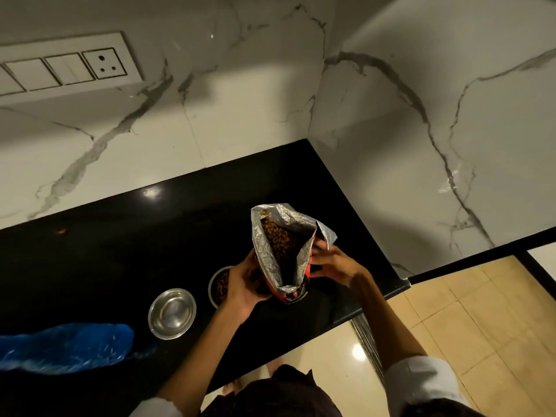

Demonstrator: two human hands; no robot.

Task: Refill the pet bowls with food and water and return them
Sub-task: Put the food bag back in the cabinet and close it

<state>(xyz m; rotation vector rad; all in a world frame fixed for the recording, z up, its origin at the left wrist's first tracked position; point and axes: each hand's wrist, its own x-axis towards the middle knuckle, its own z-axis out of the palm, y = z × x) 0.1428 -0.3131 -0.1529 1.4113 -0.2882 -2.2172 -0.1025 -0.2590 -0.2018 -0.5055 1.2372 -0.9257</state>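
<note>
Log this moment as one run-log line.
left hand + right hand: hold open food bag upright | right bowl: has kibble | left bowl: empty | counter

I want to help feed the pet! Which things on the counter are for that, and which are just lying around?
For the job:
- food bag, open, held by the left hand and right hand
- bowl with kibble, partly hidden behind the left hand
- empty steel bowl

Just lying about:
- blue plastic bag on the black counter
- a stray crumb
- wall switch panel
</note>
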